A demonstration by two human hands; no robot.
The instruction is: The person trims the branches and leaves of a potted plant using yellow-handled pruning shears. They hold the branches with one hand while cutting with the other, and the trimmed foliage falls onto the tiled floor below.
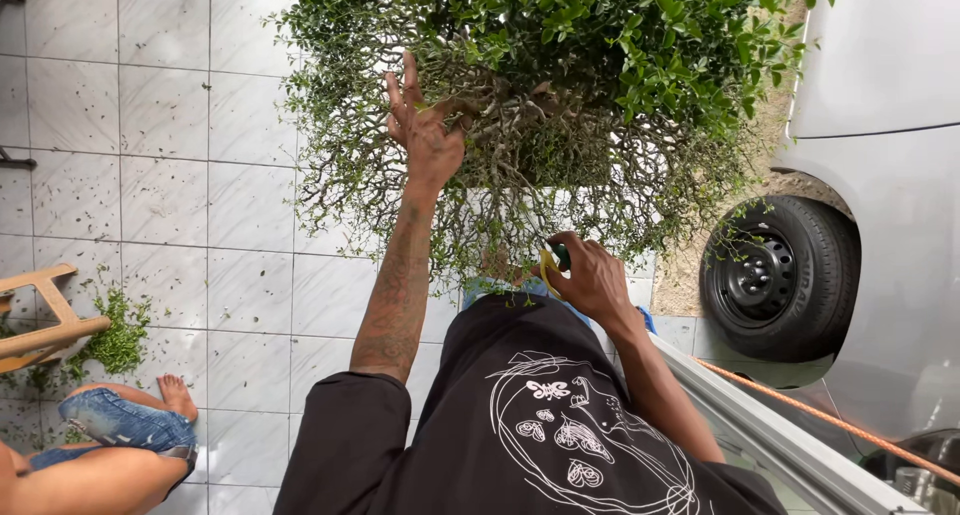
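Shrub (560,95) fills twelve o'clock above me. My left hand (428,125) is spread wide, parting its bare twigs; my right hand (590,275) is closed around yellow-handled clippers (550,263) at five o'clock of it. Cutting blind among tangled stems, I might nick my left fingers.

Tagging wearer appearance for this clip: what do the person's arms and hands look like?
Both hands are bare, no gloves: left hand, right hand. The left forearm carries dense dark tattoos. Arms are bare from the elbow down, below a black short-sleeved shirt with a white line drawing.
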